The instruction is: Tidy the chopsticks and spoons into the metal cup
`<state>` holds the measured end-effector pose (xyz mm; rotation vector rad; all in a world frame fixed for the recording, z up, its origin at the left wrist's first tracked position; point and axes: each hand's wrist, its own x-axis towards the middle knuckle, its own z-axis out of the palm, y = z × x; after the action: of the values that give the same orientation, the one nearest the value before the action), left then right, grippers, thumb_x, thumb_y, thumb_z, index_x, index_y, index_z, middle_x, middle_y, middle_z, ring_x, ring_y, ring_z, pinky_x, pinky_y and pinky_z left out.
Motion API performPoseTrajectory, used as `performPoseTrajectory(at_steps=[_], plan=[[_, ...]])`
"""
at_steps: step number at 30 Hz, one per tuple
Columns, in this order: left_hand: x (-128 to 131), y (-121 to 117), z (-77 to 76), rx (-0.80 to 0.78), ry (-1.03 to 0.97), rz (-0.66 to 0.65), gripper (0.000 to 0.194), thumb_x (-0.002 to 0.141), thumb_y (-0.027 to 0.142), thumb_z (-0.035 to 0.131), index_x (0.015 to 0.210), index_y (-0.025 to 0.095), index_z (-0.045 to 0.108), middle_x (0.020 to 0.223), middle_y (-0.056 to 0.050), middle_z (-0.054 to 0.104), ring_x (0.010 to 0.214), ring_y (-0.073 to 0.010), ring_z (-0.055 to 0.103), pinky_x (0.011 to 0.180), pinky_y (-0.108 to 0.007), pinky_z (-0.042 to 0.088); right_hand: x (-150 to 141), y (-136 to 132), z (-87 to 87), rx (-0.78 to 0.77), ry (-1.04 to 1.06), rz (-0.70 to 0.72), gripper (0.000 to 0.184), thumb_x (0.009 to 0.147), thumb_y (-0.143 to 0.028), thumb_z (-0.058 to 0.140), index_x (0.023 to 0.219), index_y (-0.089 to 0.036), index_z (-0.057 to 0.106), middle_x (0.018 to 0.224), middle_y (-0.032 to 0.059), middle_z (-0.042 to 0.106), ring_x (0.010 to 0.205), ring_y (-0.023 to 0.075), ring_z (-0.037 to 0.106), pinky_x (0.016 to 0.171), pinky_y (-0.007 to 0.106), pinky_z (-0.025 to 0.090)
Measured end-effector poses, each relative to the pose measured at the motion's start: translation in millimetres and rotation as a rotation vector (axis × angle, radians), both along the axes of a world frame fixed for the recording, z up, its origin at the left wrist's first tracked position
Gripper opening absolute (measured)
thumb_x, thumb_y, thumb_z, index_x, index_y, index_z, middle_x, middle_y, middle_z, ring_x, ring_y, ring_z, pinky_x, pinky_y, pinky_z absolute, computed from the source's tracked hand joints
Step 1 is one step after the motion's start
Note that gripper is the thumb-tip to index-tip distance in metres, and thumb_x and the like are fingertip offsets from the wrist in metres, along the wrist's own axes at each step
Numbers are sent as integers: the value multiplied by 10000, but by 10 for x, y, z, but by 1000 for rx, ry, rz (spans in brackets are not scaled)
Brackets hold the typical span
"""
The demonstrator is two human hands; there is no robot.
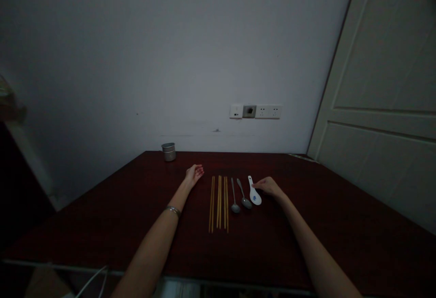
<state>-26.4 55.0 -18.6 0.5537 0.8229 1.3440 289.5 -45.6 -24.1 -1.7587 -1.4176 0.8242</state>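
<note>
– Where is the white spoon?
– Lower centre-right of the frame. Right hand, narrow, touches it; firm grip I cannot tell. Left hand is loosely curled, empty. Better to guide lightly.

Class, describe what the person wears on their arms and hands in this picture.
Both forearms are bare as far as they show, with no sleeves in view. The left hand and right hand have no gloves. A greyish, metallic-looking band circles the left wrist; none shows on the right.
</note>
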Motion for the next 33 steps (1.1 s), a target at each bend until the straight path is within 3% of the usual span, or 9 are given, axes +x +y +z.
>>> performPoseTrajectory(at_steps=[33], plan=[[16,27,-36,41,40,4,135,742,70,466,685,82,587,530,-54,574,488,-118,575,582,-257,496,13,-4,-39,11,-19,-8,208,630,-294,642,642,-95,699,487,1,570,418,69,435,399,184,326]])
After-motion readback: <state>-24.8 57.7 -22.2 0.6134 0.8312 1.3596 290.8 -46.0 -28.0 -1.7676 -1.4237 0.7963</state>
